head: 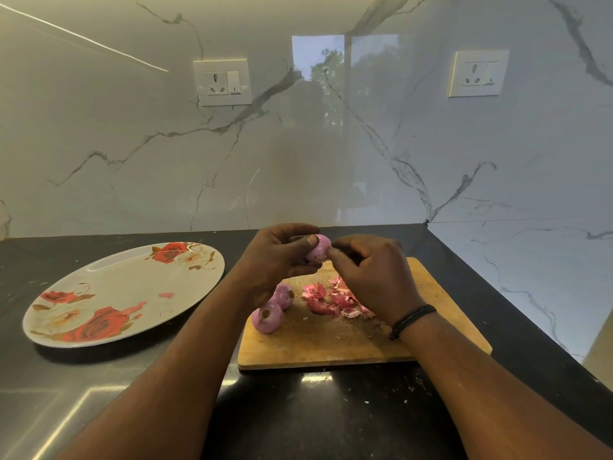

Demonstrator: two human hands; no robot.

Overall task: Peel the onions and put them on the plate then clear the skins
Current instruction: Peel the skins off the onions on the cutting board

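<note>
Above the cutting board (331, 346), left hand (275, 260) curls round a small red onion (319, 249); right hand (368, 273) pinches skin at its side. Two peeled onions (273, 310) sit beside the skins (331, 300); the floral plate (109, 293) holds no onions. Risk: the slick bulb may pop free, and flakes may scatter onto the counter (298, 410).

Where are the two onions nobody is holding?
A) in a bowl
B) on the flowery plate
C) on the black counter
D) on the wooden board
D: the two peeled onions sit on the wooden board, near the pile of skins; the flowery plate holds no onion.
</note>
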